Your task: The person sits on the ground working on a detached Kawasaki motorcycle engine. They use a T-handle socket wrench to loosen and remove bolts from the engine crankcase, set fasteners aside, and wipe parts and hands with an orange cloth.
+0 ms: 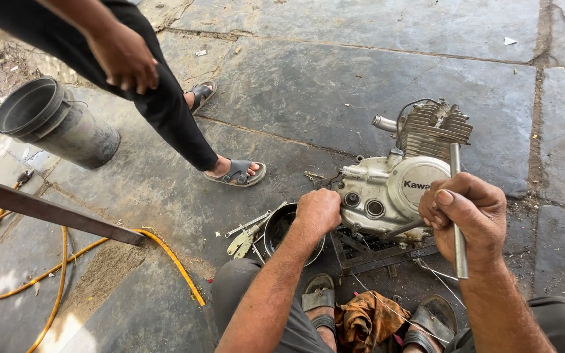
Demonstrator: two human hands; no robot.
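- We found the left hand [318, 210] clenched against the engine [397, 183] casing; the right hand [469, 216] gripped a metal rod [458, 216].
- Step judged: casing work; next calls for steady rod placement.

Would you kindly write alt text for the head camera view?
A seated person's left hand presses on a grey motorcycle engine on a stone floor, while the right hand grips a metal rod. Another person's legs, a bucket and a yellow hose lie left.
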